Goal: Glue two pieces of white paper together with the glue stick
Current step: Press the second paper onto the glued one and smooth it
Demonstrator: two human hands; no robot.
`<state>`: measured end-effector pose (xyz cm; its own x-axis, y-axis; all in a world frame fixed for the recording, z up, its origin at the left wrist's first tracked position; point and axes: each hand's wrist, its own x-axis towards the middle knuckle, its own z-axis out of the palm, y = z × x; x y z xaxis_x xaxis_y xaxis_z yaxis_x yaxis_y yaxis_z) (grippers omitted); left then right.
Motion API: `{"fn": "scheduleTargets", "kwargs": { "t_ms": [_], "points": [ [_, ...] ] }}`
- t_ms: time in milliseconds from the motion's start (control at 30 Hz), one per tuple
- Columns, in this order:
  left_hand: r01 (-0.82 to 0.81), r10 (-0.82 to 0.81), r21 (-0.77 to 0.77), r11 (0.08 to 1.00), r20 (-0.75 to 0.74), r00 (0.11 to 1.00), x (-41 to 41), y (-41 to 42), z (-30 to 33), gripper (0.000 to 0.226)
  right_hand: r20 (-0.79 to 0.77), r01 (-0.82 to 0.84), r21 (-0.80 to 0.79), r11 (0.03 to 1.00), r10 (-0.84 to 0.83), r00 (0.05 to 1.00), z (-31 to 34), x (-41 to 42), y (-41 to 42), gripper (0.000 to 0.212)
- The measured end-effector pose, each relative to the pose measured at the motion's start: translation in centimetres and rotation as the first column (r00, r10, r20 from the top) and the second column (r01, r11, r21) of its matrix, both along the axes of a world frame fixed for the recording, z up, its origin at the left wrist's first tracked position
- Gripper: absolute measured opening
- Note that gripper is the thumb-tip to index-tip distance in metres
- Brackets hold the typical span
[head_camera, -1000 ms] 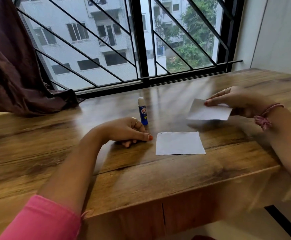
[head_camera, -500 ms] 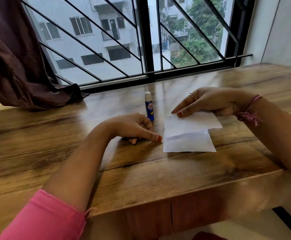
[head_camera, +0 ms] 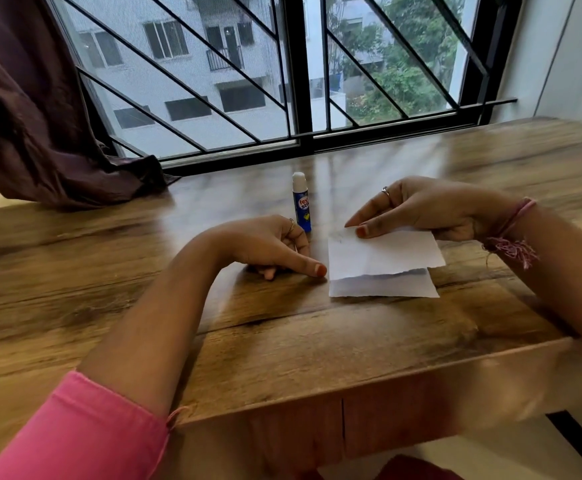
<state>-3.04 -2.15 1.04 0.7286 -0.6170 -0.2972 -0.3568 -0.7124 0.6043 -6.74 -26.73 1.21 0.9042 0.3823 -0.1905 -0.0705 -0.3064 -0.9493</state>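
I see the wooden table (head_camera: 282, 348) set against a barred window (head_camera: 296, 81), with a dark curtain (head_camera: 23, 109) draped onto its far left corner.

Task items:
- The glue stick (head_camera: 301, 202) stands upright, cap on, toward the far edge of the table near the middle. It is just behind the left hand; I cannot tell whether they touch.
- The lower paper (head_camera: 383, 287) lies flat on the table, roughly midway between the far and near edges, right of centre.
- The upper paper (head_camera: 386, 252) overlaps the lower paper and covers most of it. Its near edge sits raised above the lower sheet, leaving a strip of the lower paper exposed toward the near edge of the table.

Hand status:
- The left hand (head_camera: 269, 244) rests on the table just left of the two papers. The fingers are loosely curled and the thumb is extended toward the papers. It holds nothing.
- The right hand (head_camera: 428, 209) pinches the far edge of the upper paper, thumb on top. A ring is on one finger and a pink thread band (head_camera: 511, 230) circles the wrist.

A pink sleeve (head_camera: 75, 434) covers the left upper arm.
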Motion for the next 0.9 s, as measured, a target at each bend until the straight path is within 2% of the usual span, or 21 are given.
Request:
{"fn": "scheduleTargets", "kwargs": {
  "t_ms": [133, 267, 533, 900],
  "points": [
    [0.002, -0.002, 0.008, 1.000, -0.001, 1.000, -0.1, 0.0, 0.0, 0.047, 0.011, 0.004, -0.020, 1.000, -0.004, 1.000, -0.1, -0.3, 0.3, 0.032],
    [0.001, -0.001, 0.007, 1.000, 0.008, 1.000, 0.0, -0.1, 0.0, 0.046, 0.032, 0.016, -0.052, 0.999, -0.014, 0.999, -0.1, -0.5, 0.5, 0.026],
    [-0.001, 0.000, 0.017, 1.000, 0.013, 1.000, -0.1, 0.0, 0.1, 0.046, 0.054, 0.003, -0.125, 0.992, 0.004, 0.999, -0.3, -0.9, 0.6, 0.034],
    [0.008, -0.009, 0.045, 0.999, 0.023, 1.000, -0.2, -0.1, 0.1, 0.043, 0.088, 0.019, -0.177, 0.984, -0.004, 0.996, -0.2, -1.2, 0.9, 0.035]
  ]
}}
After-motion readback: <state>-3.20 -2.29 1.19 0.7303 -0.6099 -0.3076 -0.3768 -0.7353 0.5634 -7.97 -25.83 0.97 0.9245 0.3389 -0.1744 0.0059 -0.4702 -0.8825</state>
